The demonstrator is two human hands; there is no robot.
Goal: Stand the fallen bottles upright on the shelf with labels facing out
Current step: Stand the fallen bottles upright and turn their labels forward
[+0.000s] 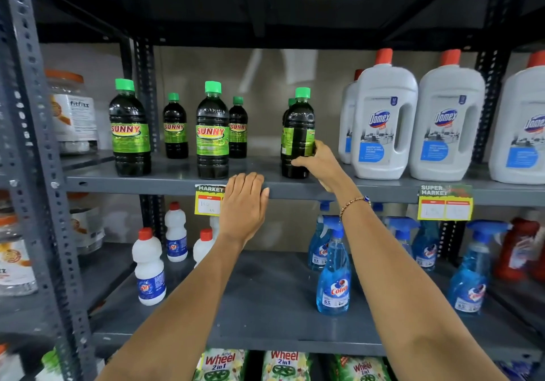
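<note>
Several dark SUNNY bottles with green caps stand upright on the grey middle shelf (177, 178). Two large ones (129, 133) (212, 136) stand in front, their labels facing out. Two smaller ones (175, 130) (238, 130) stand behind them. My right hand (320, 164) grips a third large SUNNY bottle (298, 127) low on its right side; it stands upright with its label turned to the left. Another green cap shows just behind it. My left hand (243, 206) lies flat on the shelf's front edge, fingers together, holding nothing.
White Domex jugs (383, 127) with red caps stand close to the right of the held bottle. A fitfizz jar (73, 112) sits at far left. Below are white bottles (149, 268), blue Colin sprays (333, 274) and yellow price tags (208, 201). Wheel packs (221, 364) lie lowest.
</note>
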